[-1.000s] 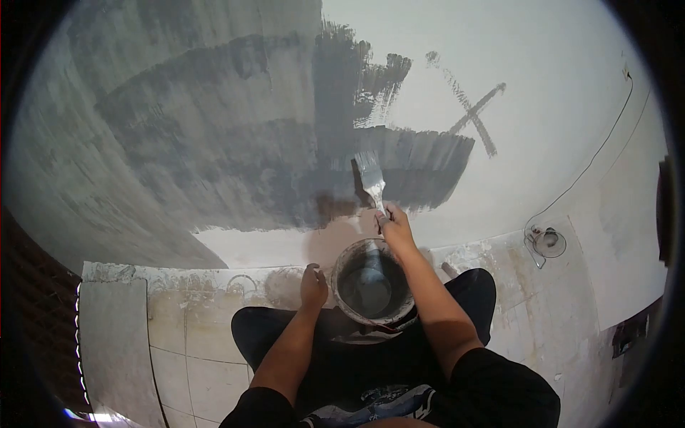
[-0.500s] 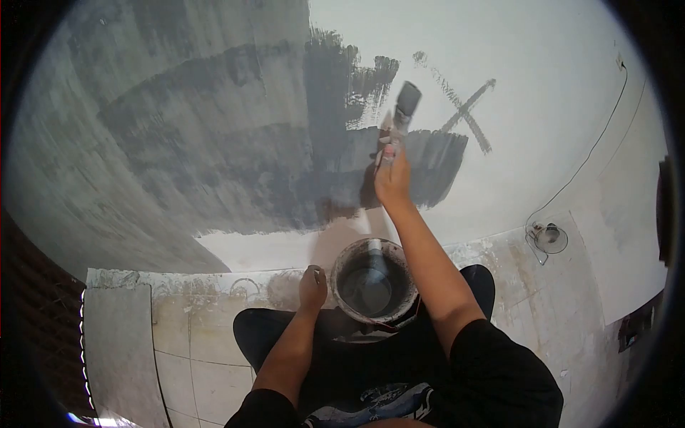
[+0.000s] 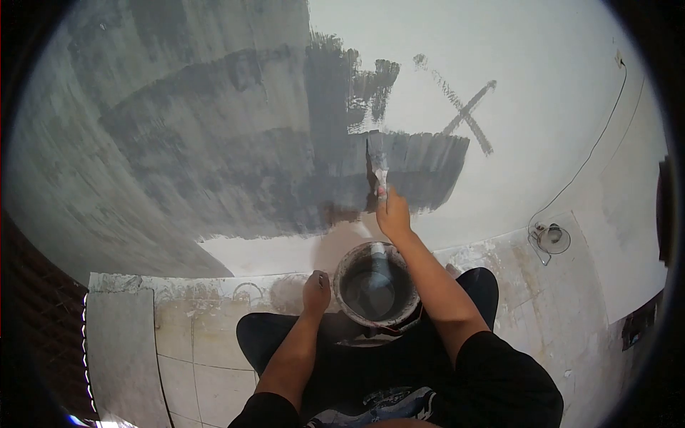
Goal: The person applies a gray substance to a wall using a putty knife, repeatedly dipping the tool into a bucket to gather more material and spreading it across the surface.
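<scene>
In the head view my right hand grips the handle of a paintbrush. Its bristles point up the wall and lie against the grey painted patch, near that patch's upper edge. My left hand is closed in a fist just left of the bucket; whatever it may hold is hidden. Between my forearms stands a bucket with a paint-crusted rim. Grey paint lies inside it. The wall is white on the right and streaked grey on the left.
A thin cord runs down the wall at right to a small wire-framed fan-like object on the floor. A grey board lies at left on the tiled floor. Two crossed grey strokes mark the white wall.
My right hand has brought the paintbrush down and to the left, from in front of the white area onto the grey patch. My left hand stays beside the bucket.
</scene>
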Demonstrator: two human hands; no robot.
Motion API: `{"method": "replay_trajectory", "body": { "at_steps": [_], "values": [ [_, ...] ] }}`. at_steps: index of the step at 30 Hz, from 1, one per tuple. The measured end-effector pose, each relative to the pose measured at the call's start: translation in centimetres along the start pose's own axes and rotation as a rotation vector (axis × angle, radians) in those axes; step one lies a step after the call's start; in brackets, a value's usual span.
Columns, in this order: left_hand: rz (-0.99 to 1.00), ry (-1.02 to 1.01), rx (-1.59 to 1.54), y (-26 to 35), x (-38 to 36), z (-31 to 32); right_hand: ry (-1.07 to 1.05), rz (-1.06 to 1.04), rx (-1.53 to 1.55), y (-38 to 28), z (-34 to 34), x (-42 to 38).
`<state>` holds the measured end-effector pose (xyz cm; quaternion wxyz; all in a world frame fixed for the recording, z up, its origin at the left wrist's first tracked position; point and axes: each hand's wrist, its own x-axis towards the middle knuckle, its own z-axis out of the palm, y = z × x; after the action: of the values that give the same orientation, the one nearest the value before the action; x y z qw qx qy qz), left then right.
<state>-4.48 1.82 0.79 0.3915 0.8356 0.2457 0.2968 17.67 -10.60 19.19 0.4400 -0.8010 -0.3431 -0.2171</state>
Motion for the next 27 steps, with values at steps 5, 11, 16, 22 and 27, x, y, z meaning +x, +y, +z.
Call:
{"method": "replay_trajectory", "body": {
  "at_steps": [5,11,16,22,27],
  "values": [
    [-0.006,-0.024,-0.034,0.1,-0.1,0.1,0.132,0.042,0.173,-4.5,-1.3,1.4],
    [0.015,0.016,-0.045,-0.2,0.1,0.0,0.299,-0.224,0.378,-9.3,-3.4,8.9],
    [0.02,0.016,-0.082,-0.4,0.2,0.0,0.175,-0.132,-0.134,-11.1,-2.9,13.1],
    [-0.067,0.046,-0.048,-0.8,0.3,0.0,-0.114,-0.002,-0.284,-9.3,-0.9,10.3],
    [-0.064,0.049,-0.056,-0.5,0.2,0.0,-0.225,0.038,-0.308,-6.7,0.7,6.2]
  ]
}}
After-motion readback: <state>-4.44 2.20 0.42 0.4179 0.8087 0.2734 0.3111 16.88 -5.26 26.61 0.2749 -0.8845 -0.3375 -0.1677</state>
